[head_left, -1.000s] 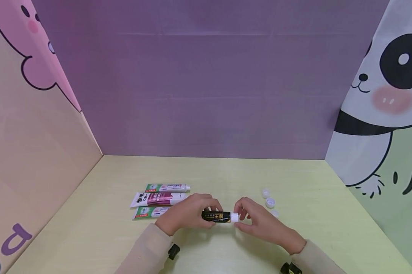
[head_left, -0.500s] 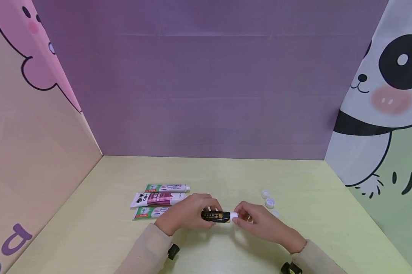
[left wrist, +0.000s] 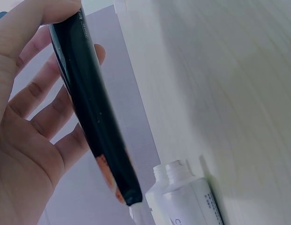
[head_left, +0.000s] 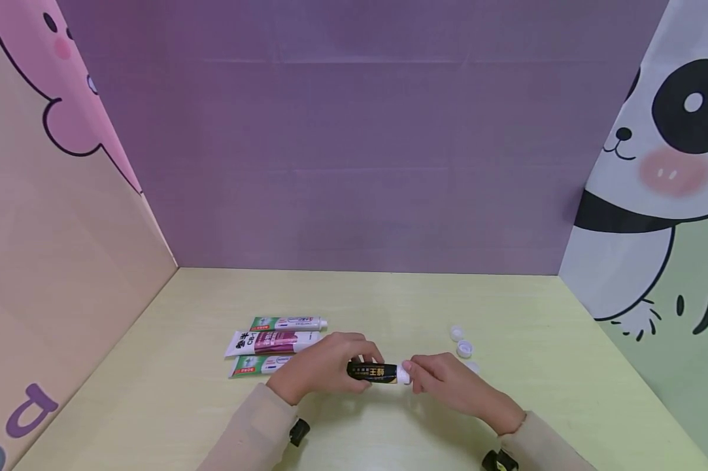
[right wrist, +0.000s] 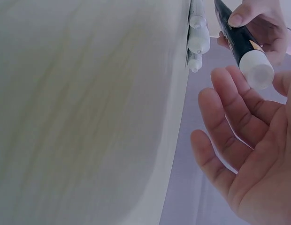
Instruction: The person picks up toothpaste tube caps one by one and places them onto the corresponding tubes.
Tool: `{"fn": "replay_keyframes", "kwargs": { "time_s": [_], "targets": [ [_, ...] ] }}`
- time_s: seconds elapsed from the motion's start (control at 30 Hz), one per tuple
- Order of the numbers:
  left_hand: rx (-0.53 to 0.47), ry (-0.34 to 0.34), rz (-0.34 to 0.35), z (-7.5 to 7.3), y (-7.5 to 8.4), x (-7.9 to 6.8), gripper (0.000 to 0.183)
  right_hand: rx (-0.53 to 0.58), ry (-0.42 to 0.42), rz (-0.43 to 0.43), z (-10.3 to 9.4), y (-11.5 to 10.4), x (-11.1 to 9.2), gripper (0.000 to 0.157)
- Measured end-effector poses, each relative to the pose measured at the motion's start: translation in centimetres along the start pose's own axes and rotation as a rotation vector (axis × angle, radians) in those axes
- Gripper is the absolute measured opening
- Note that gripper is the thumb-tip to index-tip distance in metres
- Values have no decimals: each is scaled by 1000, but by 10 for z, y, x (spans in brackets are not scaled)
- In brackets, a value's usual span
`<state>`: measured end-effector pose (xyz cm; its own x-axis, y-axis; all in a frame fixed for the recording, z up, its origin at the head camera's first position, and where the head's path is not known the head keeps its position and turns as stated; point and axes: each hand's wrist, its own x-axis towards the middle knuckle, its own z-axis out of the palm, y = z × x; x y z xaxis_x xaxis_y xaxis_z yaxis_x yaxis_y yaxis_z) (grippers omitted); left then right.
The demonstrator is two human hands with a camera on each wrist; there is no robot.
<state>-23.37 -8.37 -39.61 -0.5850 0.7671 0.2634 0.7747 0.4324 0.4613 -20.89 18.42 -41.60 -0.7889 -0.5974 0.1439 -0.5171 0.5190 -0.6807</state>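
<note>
My left hand (head_left: pixel 324 367) holds a black toothpaste tube (head_left: pixel 372 372) with gold lettering, level above the table. Thumb and fingers grip its body, as the left wrist view also shows. The tube's white cap (head_left: pixel 403 375) points right. My right hand (head_left: pixel 461 387) has its thumb and forefinger at this cap, pinching it in the head view. In the right wrist view the cap's round end (right wrist: pixel 259 74) faces the camera, and the other fingers (right wrist: pixel 220 124) are loosely bent beneath it.
Left of my hands lie a green-and-white tube (head_left: pixel 289 324), a purple-and-white tube (head_left: pixel 277 343) and another green-and-white tube (head_left: pixel 259 365), partly hidden. Bare nozzles (left wrist: pixel 176 168) show in the left wrist view. Small white caps (head_left: pixel 464 348) lie beyond my right hand.
My right hand's fingers have closed in on the cap and turned, the knuckles now lying flatter. The left hand and the black tube have stayed in place.
</note>
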Motion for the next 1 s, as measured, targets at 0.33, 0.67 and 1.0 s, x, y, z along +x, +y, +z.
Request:
{"fn": "replay_keyframes", "kwargs": {
  "time_s": [0.33,0.67,1.0],
  "targets": [
    [-2,-1,-1,0,1,1,27,-12,-2,16,0,2,-2,40],
    [-10,-4,-20,0,2,1,27,-50,8,18,-4,0,-2,25],
    [-7,-13,-25,-1,1,1,27,-18,63,-39,-3,-3,-3,32]
  ]
}}
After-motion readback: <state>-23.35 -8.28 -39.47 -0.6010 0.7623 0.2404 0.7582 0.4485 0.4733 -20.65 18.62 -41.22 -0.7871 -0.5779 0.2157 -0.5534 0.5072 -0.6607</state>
